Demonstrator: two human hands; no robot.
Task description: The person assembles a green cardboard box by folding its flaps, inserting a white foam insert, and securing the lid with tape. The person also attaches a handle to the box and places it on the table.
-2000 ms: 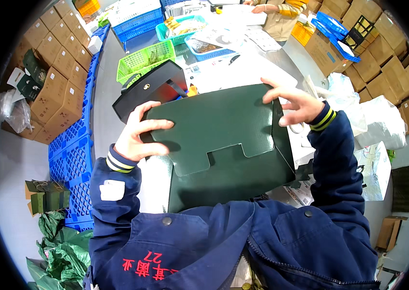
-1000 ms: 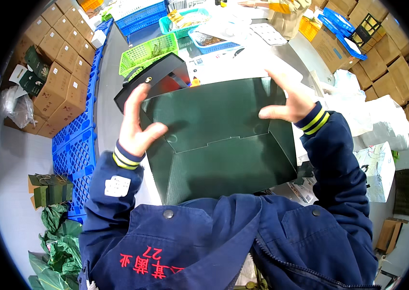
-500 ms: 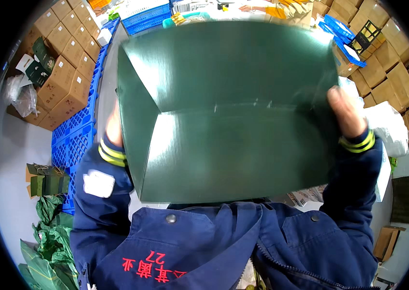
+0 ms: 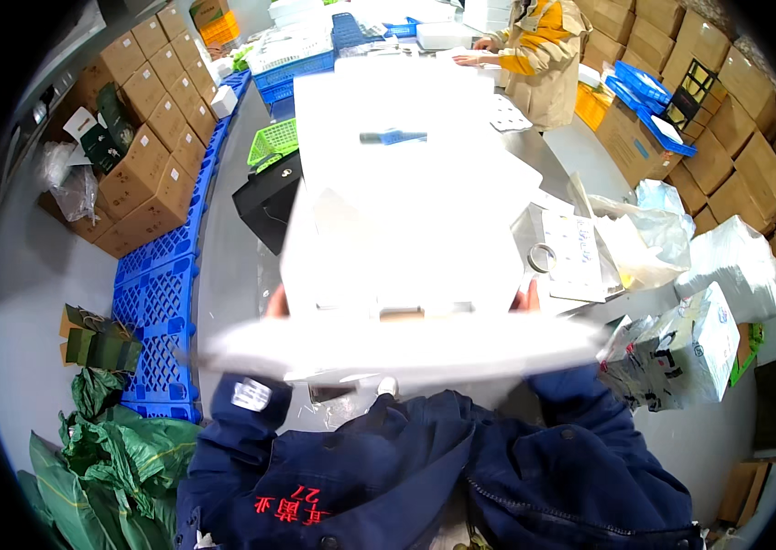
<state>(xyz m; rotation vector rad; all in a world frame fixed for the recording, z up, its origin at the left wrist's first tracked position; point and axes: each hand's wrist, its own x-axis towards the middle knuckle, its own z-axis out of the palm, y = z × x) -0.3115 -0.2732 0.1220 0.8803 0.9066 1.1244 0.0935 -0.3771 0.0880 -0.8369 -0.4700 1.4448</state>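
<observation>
A large white box, washed out by glare, lies before me with its near panel blurred by motion. My left hand grips its left side; only a few fingers show beyond the edge. On the opposite side my right hand holds it the same way, its palm hidden behind the white panel. Small slots run along the fold between the panel and the rest. Farther up on the white surface is a slim dark and blue object, too small to name.
Left of the box are a black case and a green basket. A tape roll, a written sheet and plastic bags lie right. Another person stands at the far side. Blue pallets and stacked cartons line the left.
The dark green box face that filled the view has gone from sight, and white surfaces show instead. Both hands have come lower and closer together. The table behind is now visible.
</observation>
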